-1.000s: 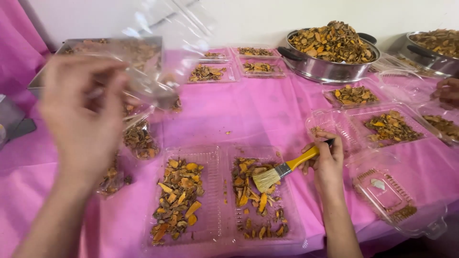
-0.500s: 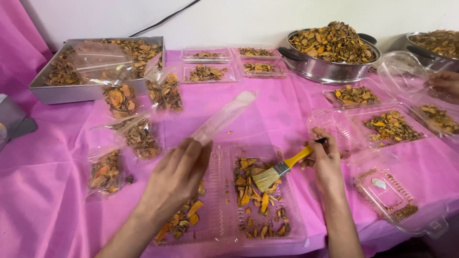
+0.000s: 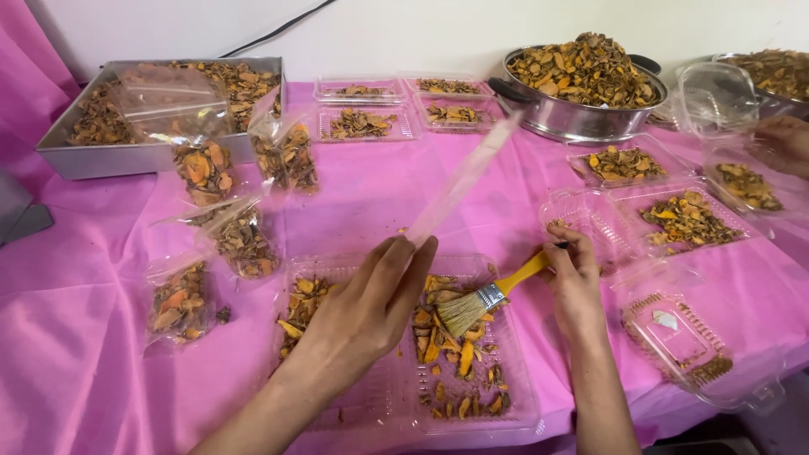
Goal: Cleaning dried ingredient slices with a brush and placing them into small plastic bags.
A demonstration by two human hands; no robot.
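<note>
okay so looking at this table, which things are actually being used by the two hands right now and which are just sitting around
In use:
left hand holding a clear plastic bag
right hand holding a yellow-handled brush
clear tray of dried orange pieces under both

Lying about:
filled bags
metal tray
heaped pan
empty clamshell box

We find our left hand (image 3: 366,307) has come down from the table's left edge onto the clear tray (image 3: 404,354) at the near edge. The clear bag (image 3: 459,181) it holds now slants toward the far edge.

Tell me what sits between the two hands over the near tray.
In the head view, the brush bristles and dried orange slices lie between the left hand and right hand.
</note>
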